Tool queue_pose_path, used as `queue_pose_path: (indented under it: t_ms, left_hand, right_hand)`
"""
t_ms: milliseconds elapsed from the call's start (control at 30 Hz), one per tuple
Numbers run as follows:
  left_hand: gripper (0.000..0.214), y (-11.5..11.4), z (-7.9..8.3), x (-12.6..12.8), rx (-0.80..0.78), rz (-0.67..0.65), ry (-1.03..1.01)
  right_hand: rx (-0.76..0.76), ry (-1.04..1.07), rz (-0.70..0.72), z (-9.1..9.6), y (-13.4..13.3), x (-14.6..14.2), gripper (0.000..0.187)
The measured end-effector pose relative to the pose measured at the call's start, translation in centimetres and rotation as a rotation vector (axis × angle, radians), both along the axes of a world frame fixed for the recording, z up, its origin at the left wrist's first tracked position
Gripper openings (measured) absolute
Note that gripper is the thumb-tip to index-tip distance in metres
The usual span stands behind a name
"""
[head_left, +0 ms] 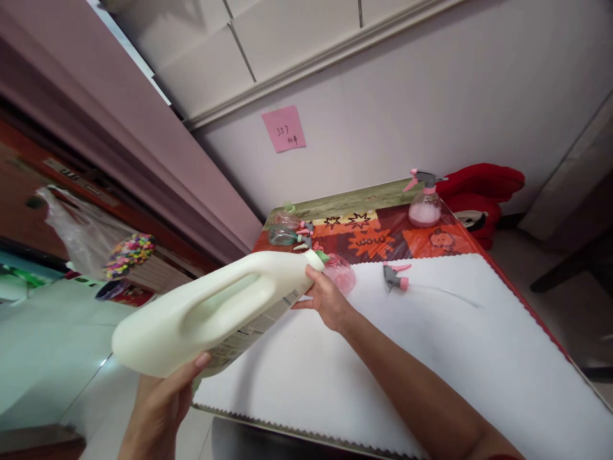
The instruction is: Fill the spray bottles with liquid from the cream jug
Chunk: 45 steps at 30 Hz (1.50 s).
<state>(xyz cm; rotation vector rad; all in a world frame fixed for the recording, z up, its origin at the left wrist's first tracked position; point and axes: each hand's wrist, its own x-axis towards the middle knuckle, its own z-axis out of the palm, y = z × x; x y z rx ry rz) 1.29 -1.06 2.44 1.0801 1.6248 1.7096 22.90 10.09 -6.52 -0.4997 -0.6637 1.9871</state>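
Note:
A big white jug [211,310] with a moulded handle lies tipped on its side in the air, its spout pointing at a small round bottle [341,273] holding pink liquid on the white cloth. My left hand [160,409] cups the jug's base from below, fingers wrapped round it. My right hand [325,297] grips the jug's neck just under the spout, right beside the small bottle. A loose grey and pink spray head [395,277] with its thin tube lies on the cloth to the right.
A spray bottle [424,203] of pink liquid stands at the table's far edge. Two more small bottles [287,229] lie at the far left corner. A white cloth [431,358] covers the near table. Red cushion [479,188] behind; pink note [283,128] on the wall.

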Motion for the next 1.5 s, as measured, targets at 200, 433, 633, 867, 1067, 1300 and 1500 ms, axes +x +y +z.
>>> queue_pose_path:
  t_ms: [200,433,633,867,1067,1300,1500]
  left_hand:
    - [0.082,-0.1,0.3,0.3,-0.01,-0.009,0.003]
    - [0.086,-0.3,0.6,0.9,0.002,0.008,-0.003]
    - [0.083,-0.5,0.1,-0.3,-0.006,0.018,0.026]
    - [0.078,-0.9,-0.4,-1.4,0.0,0.017,0.049]
    - [0.08,-1.1,-0.1,-0.9,-0.016,0.047,0.05]
    - [0.081,-1.2,0.4,-0.1,-0.009,0.06,0.04]
    - [0.079,-1.4,0.3,-0.4,-0.002,0.047,0.04]
  right_hand:
    - [-0.022,-0.001,-0.005,0.1,0.0,-0.1,0.05]
    - [-0.015,0.009,0.005,0.0,0.0,-0.2,0.05]
    - [-0.016,0.018,0.012,0.2,-0.2,-0.2,0.05]
    - [0.007,0.019,0.022,0.3,-0.4,-0.3,0.049]
    - [0.0,0.021,0.023,0.1,-0.3,-0.4,0.049]
    - [0.016,0.014,0.03,0.4,-0.5,-0.3,0.049]
    - [0.021,0.005,0.039,0.5,-0.6,-0.3,0.049]
